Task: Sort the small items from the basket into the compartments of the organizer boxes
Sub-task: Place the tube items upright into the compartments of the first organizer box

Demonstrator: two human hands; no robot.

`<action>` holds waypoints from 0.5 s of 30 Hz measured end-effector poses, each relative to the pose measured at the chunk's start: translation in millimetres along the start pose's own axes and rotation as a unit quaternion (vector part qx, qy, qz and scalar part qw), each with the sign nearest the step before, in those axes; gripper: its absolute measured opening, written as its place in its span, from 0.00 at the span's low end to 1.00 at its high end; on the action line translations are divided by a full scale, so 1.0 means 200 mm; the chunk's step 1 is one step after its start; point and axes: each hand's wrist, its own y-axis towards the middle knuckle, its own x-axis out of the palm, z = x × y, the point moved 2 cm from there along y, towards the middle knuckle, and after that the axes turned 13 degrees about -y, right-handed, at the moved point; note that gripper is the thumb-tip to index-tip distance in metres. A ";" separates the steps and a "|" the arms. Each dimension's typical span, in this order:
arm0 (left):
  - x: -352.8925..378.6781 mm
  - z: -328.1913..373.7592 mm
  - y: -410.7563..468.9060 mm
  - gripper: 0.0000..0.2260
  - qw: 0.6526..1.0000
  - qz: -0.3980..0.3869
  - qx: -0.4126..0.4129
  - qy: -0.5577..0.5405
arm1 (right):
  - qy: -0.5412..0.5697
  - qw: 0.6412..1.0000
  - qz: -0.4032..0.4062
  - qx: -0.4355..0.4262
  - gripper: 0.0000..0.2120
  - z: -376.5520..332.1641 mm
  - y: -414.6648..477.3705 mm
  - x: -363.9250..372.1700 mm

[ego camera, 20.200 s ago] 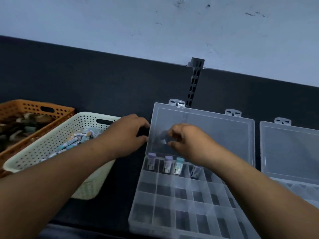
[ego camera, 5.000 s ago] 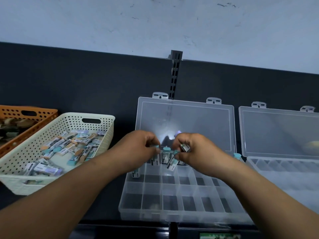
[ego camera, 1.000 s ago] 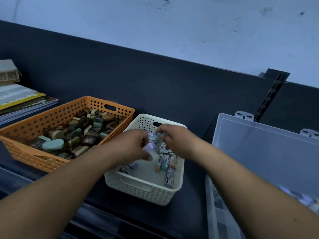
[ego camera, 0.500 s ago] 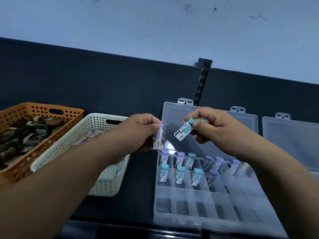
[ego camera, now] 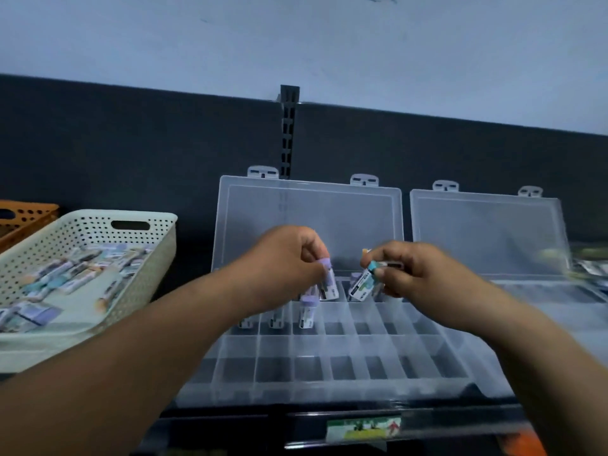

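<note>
Sitting at the left, a cream perforated plastic basket [ego camera: 154, 268] held a jumble of small labelled vials [ego camera: 75, 278]. Just right of it, the left hand [ego camera: 286, 261] pinched a purple-capped labelled vial [ego camera: 329, 283], fingers curled, over the far compartments of a clear plastic organizer box [ego camera: 345, 370], where other vials [ego camera: 307, 312] stood. The right hand [ego camera: 414, 273] pinched a teal-capped labelled vial [ego camera: 362, 287] beside it. A second clear organizer box [ego camera: 487, 232] lay open at the right.
</note>
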 end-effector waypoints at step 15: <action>0.25 -0.16 0.12 0.06 0.922 0.038 -0.020 0.385 | -0.093 0.995 -0.023 -0.013 0.08 0.21 -0.01 0.03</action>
